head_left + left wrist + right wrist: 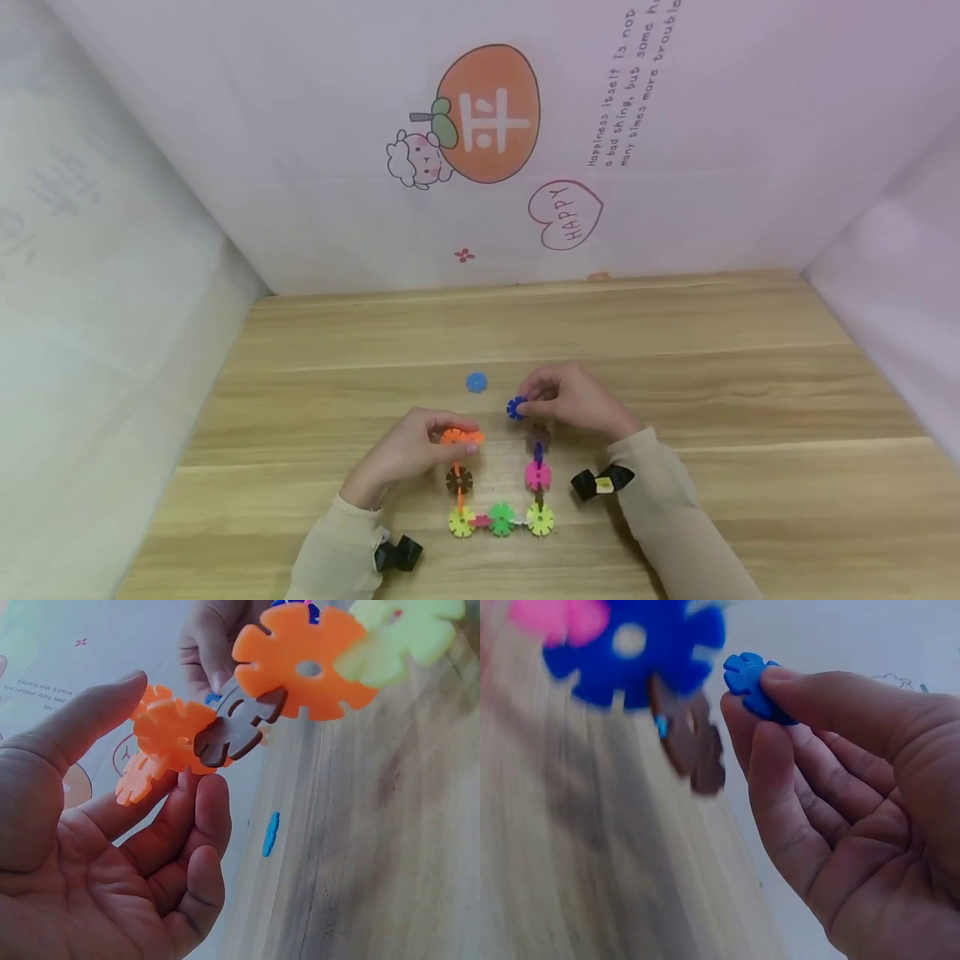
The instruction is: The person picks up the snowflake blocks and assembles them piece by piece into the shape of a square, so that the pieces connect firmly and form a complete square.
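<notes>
A U-shaped chain of slotted snowflake discs runs through yellow (462,522), green (502,519) and pink (537,477) pieces. My left hand (408,446) pinches the orange discs (176,735) at the chain's left end, thumb on one side and fingertips on the other. A brown disc (238,727) is slotted onto them. My right hand (573,400) holds a single blue disc (754,684) between thumb and fingertips. That disc is apart from the chain, close to the brown disc (694,739) ending its right arm, which joins a dark blue disc (630,645).
A loose light blue disc (476,382) lies on the wooden table (337,342) beyond both hands. White printed cloth (322,192) hangs behind the table and along its sides. Black wrist cameras (602,482) sit on both sleeves.
</notes>
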The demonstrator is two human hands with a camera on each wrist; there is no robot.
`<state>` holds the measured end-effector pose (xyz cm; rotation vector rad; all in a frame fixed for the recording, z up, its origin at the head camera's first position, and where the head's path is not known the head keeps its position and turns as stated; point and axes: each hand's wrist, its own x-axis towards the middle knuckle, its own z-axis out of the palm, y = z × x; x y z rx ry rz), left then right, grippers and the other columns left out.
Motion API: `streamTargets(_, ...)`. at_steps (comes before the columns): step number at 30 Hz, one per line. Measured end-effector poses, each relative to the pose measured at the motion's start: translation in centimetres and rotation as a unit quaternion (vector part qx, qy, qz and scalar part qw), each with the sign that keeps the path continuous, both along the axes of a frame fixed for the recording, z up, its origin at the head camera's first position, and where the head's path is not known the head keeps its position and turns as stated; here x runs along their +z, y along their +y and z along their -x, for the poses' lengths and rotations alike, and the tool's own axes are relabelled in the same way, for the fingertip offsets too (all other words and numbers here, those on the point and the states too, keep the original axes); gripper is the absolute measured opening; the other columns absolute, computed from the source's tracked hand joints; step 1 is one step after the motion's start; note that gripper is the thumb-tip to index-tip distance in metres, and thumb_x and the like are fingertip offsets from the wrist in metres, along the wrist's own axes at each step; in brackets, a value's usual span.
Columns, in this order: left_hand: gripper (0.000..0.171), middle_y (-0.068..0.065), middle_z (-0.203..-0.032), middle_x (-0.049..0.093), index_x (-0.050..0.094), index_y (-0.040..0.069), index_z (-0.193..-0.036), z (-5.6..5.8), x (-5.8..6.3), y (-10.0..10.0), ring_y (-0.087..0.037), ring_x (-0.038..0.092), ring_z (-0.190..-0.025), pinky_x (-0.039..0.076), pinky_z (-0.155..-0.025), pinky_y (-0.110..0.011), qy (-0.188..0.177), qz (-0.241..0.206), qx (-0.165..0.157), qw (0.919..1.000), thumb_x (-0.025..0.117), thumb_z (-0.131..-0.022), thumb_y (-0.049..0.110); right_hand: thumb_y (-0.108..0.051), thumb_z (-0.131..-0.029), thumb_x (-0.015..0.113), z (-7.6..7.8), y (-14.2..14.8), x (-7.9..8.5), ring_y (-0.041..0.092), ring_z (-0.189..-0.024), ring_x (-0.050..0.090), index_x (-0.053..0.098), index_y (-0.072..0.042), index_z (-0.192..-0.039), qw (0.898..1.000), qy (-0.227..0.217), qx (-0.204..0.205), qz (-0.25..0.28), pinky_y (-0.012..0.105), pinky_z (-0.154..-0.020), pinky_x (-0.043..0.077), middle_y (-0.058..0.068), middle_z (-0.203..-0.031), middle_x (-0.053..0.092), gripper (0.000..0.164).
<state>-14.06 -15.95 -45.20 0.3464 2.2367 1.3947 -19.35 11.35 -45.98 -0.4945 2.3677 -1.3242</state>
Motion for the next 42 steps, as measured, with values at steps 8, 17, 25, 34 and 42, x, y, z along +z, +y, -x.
streamTargets(8, 0.031, -0.009, -0.122, 0.069, 0.073, 0.016, -0.114, -0.1, 0.1, -0.1, -0.013, 0.053, -0.063, 0.044, -0.061, -0.025, -0.008, -0.005, -0.001, 1.0, 0.075, -0.087, 0.032, -0.019, -0.084, 0.078, -1.2, -1.2, 1.0, 0.019, -0.079, 0.069, 0.07, -0.009, -0.092, 0.999, -0.03, 0.017, 0.041, 0.032, -0.069, 0.057, 0.003, -0.086, 0.072, 0.015)
streamTargets(17, 0.029, -0.007, -0.122, 0.069, 0.074, 0.016, -0.112, 0.0, 0.2, -0.1, -0.015, 0.057, -0.083, 0.047, -0.076, -0.031, 0.013, -0.003, -0.007, 0.9999, 0.075, -0.088, 0.032, -0.016, -0.086, 0.076, -2.1, -2.2, 1.5, 0.021, -0.08, 0.068, 0.069, -0.007, -0.092, 0.995, -0.057, 0.048, 0.073, 0.029, -0.066, 0.055, 0.004, -0.087, 0.073, 0.013)
streamTargets(25, 0.03, -0.005, -0.12, 0.07, 0.073, 0.016, -0.114, 0.0, 0.4, -0.3, -0.014, 0.053, -0.08, 0.046, -0.075, -0.03, 0.025, 0.004, -0.018, 0.9995, 0.075, -0.088, 0.032, -0.014, -0.086, 0.076, -2.6, -3.2, 1.4, 0.021, -0.083, 0.07, 0.069, -0.006, -0.092, 0.994, -0.065, 0.041, 0.083, 0.031, -0.072, 0.056, 0.004, -0.087, 0.074, 0.012)
streamTargets(34, 0.027, -0.003, -0.117, 0.072, 0.074, 0.017, -0.112, 0.0, 0.2, -0.2, -0.016, 0.061, -0.104, 0.05, -0.09, -0.038, 0.025, -0.005, -0.023, 0.9994, 0.074, -0.088, 0.03, -0.014, -0.087, 0.076, -2.7, -3.5, 1.0, 0.018, -0.081, 0.068, 0.07, -0.007, -0.092, 0.994, -0.062, 0.041, 0.082, 0.036, -0.072, 0.057, 0.002, -0.085, 0.072, 0.011)
streamTargets(42, 0.026, -0.005, -0.118, 0.072, 0.076, 0.015, -0.109, -0.2, 0.0, 0.3, -0.024, 0.062, -0.113, 0.048, -0.098, -0.049, 0.001, -0.018, 0.017, 0.9997, 0.078, -0.085, 0.026, -0.015, -0.085, 0.077, -2.7, -3.4, 0.9, 0.016, -0.076, 0.067, 0.069, -0.004, -0.091, 0.995, -0.053, 0.032, 0.073, 0.034, -0.069, 0.056, 0.004, -0.083, 0.071, 0.014)
